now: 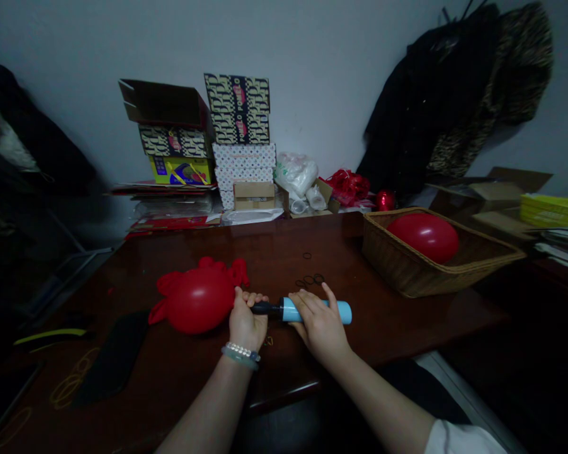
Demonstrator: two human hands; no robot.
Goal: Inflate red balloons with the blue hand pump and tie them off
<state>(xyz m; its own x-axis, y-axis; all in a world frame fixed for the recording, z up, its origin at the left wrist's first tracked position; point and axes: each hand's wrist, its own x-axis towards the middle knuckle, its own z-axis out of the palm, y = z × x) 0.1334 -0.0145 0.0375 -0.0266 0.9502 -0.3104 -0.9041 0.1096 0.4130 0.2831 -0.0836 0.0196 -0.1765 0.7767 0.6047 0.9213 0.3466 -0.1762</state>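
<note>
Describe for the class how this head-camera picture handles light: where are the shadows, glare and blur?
In the head view, deep shadow swallows the left side, where dark hanging clothing looks soft; glare shines on the red balloon and the polished table; the wide lens bows the table's edges; the blue hand pump looks fairly sharp.

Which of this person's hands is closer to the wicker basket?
Right. The right hand wraps the blue hand pump, and the wicker basket lies ahead and to its right. The left hand sits farther from the basket, at the pump's black end.
</note>
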